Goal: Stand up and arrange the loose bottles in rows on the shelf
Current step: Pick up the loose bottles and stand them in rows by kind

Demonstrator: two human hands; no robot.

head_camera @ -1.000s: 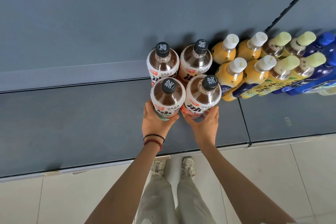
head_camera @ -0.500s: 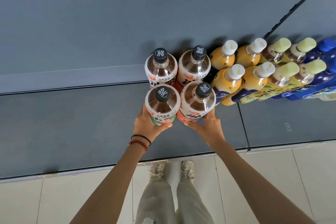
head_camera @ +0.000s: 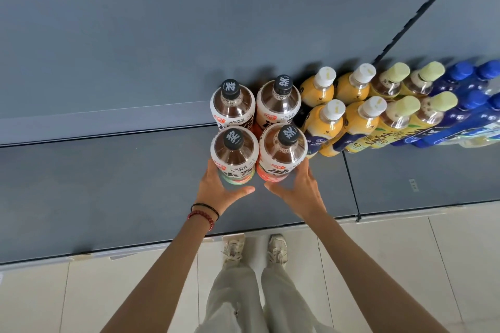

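Note:
Four brown tea bottles with black caps stand upright in a two-by-two block on the grey shelf [head_camera: 108, 186]. The front-left bottle [head_camera: 234, 155] and front-right bottle [head_camera: 283, 153] stand tight against the back pair [head_camera: 278, 104]. My left hand [head_camera: 220, 190] is at the base of the front-left bottle, fingers along its left side, thumb splayed off it. My right hand [head_camera: 297, 190] mirrors it at the front-right bottle, fingertips by its right side, thumb spread away. Neither hand grips a bottle.
To the right stand two-deep rows of orange juice bottles with white caps [head_camera: 324, 119], tea bottles with pale green caps [head_camera: 397, 116] and blue bottles [head_camera: 465, 113]. The shelf's back panel [head_camera: 189, 21] rises behind. Pale floor tiles [head_camera: 392, 265] lie below.
Both hands slid the two front bottles back against the rear pair, then loosened. The thumbs have come off the labels and the palms have drawn back a little.

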